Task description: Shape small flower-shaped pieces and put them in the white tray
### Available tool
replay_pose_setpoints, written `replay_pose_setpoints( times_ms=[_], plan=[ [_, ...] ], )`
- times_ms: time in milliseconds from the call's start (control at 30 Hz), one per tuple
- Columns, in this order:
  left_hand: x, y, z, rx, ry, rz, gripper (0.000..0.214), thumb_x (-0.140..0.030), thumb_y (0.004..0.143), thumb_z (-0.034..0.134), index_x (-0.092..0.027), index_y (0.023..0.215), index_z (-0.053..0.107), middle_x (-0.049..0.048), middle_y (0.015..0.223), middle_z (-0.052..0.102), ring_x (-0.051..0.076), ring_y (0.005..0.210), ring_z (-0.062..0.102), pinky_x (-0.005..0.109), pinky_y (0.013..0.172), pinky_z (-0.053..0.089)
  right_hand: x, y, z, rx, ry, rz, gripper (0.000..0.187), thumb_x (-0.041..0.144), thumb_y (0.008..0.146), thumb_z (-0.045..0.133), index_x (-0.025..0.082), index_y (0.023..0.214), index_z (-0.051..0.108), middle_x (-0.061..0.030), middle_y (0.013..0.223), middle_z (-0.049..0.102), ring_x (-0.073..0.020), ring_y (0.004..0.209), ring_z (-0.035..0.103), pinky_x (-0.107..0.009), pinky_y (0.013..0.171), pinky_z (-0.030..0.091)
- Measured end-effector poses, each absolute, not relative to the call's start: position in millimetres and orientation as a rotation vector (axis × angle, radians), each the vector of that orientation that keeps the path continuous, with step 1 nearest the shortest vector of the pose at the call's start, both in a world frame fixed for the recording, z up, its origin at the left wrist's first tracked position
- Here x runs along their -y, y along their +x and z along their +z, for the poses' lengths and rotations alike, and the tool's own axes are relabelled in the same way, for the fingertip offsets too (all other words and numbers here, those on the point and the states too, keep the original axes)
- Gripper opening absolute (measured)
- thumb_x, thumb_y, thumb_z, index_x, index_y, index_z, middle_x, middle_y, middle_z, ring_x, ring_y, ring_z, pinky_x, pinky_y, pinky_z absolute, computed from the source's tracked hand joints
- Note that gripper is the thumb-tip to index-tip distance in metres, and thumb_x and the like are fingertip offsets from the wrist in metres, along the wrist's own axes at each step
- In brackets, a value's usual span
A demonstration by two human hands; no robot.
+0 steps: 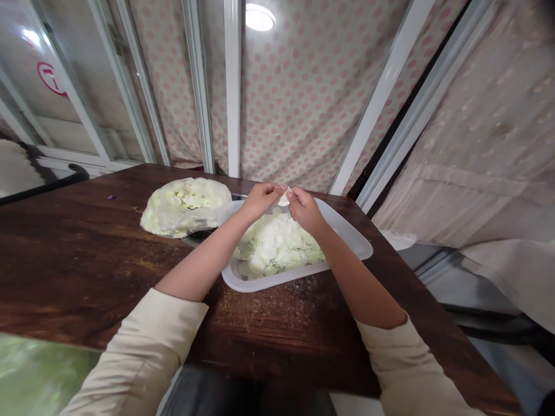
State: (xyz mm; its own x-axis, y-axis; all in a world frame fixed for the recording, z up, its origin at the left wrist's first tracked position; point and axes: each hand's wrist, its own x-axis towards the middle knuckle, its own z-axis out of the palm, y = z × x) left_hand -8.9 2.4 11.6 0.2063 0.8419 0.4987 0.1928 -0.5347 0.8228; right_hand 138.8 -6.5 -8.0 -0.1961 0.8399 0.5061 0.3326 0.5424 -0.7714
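A small, pale, fan-shaped piece (284, 198) is pinched between my two hands above a white plastic tray (353, 234). My left hand (263, 197) has its fingertips closed at the piece's left side. From the right, my right hand (304, 209) grips it with thumb and curled fingers. Below both hands, a heap of similar white and light green pieces (277, 242) lies in the tray; its far part is hidden behind my hands. Whether the pieces are fabric, paper or plant, I cannot tell.
Left of the tray stands a clear plastic bag (184, 216) full of pale green-white pieces, its top open. Both rest on a dark wooden table (99, 260) with fine specks near the tray. White window frames (233, 86) and a dotted curtain (299, 98) rise behind.
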Motion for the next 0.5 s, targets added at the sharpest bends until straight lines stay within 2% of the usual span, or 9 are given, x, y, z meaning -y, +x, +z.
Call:
replay_pose_setpoints(
  times_ms=[100,300,433,500],
  plan=[
    [-3,-9,11,-0.962,1.898,1.373,0.033,-0.041,0.073,0.057,-0.014,0.056,0.053,-0.0038,0.05,0.041,0.008,0.05,0.034,0.022,0.051,0.027,9,137,-7,1.798,-0.963,0.587,0.034,0.05,0.086,0.041,0.021,0.068,0.035,0.0053,0.053,0.034,-0.0088,0.046,0.033,-0.023,0.046,0.027],
    [-15,-13,6,-1.098,1.753,1.621,0.032,-0.036,0.076,0.053,-0.015,0.052,0.049,-0.0035,0.048,0.043,0.008,0.051,0.038,0.022,0.053,0.03,13,133,-5,1.876,-0.939,0.662,0.027,0.043,0.082,0.051,0.02,0.072,0.041,0.0066,0.052,0.035,-0.0078,0.045,0.034,-0.022,0.045,0.026],
    [-17,-14,5,-1.144,1.664,1.574,0.032,-0.038,0.077,0.053,-0.014,0.055,0.054,-0.0014,0.052,0.051,0.009,0.053,0.043,0.022,0.054,0.032,10,136,-5,1.777,-0.971,0.641,0.03,0.047,0.083,0.047,0.021,0.07,0.04,0.0068,0.049,0.034,-0.0083,0.042,0.034,-0.022,0.044,0.027],
    [-13,-12,7,-1.136,1.636,1.47,0.038,-0.044,0.081,0.046,-0.014,0.062,0.06,0.0021,0.06,0.059,0.011,0.058,0.049,0.023,0.056,0.034,7,138,-5,1.695,-0.979,0.646,0.034,0.051,0.083,0.046,0.021,0.068,0.038,0.0071,0.047,0.032,-0.0084,0.041,0.034,-0.022,0.043,0.027]
  ],
)
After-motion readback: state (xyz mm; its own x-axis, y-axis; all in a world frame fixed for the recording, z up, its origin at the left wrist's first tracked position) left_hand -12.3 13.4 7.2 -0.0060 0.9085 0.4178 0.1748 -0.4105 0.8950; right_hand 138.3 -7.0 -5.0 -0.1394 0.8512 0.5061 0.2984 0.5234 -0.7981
